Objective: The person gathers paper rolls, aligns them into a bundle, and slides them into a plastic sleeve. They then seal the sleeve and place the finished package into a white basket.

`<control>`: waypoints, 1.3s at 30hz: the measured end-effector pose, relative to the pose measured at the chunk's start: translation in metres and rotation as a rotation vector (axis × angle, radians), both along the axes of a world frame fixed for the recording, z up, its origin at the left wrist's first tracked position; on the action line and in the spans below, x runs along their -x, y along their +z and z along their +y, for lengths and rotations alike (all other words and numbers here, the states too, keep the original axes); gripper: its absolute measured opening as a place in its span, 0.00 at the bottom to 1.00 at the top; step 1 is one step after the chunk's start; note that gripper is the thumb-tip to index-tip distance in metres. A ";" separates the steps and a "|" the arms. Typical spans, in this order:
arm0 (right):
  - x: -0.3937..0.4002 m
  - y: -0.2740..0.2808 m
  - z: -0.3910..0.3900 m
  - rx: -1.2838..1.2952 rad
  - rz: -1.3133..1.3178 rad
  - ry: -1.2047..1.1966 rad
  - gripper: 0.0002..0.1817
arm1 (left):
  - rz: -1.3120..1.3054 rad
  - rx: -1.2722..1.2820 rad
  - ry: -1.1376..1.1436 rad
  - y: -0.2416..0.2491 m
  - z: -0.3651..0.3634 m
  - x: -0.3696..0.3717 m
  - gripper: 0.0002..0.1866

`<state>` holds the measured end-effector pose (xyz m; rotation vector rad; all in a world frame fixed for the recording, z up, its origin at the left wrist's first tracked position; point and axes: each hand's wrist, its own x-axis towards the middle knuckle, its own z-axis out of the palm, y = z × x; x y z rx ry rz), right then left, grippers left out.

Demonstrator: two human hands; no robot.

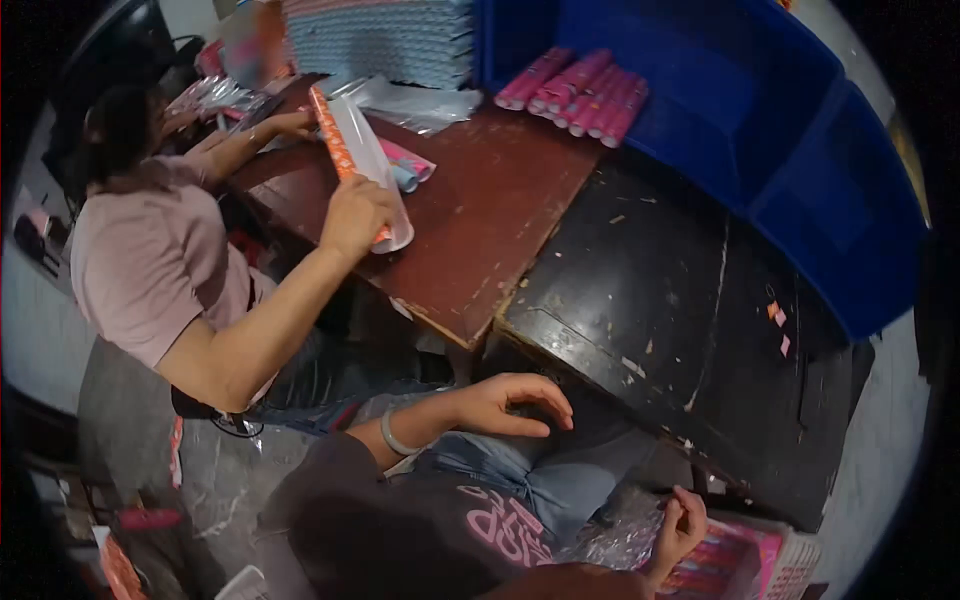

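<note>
My left hand [515, 405], with a light band on its wrist, hovers above my lap near the corner of the dark table [640, 290]. Its fingers curve loosely apart from the thumb, and nothing is between them. Lower right, my right hand [680, 535] has loosely bent fingers, apart and empty. It is beside clear crumpled plastic [625, 525] and a basket [797, 565] of pink and red wrapped items.
A co-worker [150, 240] at the left holds an orange-patterned roll [335, 130] with clear film over the red-brown table [480, 220]. Several pink rolls [580, 95] lie by blue bins [690, 100]. Blue stacked material [380, 40] stands behind. Small scraps [778, 315] dot the dark table.
</note>
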<state>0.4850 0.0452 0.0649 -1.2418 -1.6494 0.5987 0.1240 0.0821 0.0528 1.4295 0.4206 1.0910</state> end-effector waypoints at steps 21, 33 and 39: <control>0.531 0.029 0.265 -0.388 -0.463 0.822 0.45 | 0.448 -0.691 1.174 -0.003 0.001 0.076 0.06; 0.572 0.021 0.259 -0.459 -0.702 0.732 0.25 | 0.454 -0.714 1.177 -0.007 0.003 0.071 0.06; 0.561 0.021 0.258 -0.468 -0.677 0.734 0.22 | 0.492 -0.691 1.191 -0.003 0.001 0.069 0.06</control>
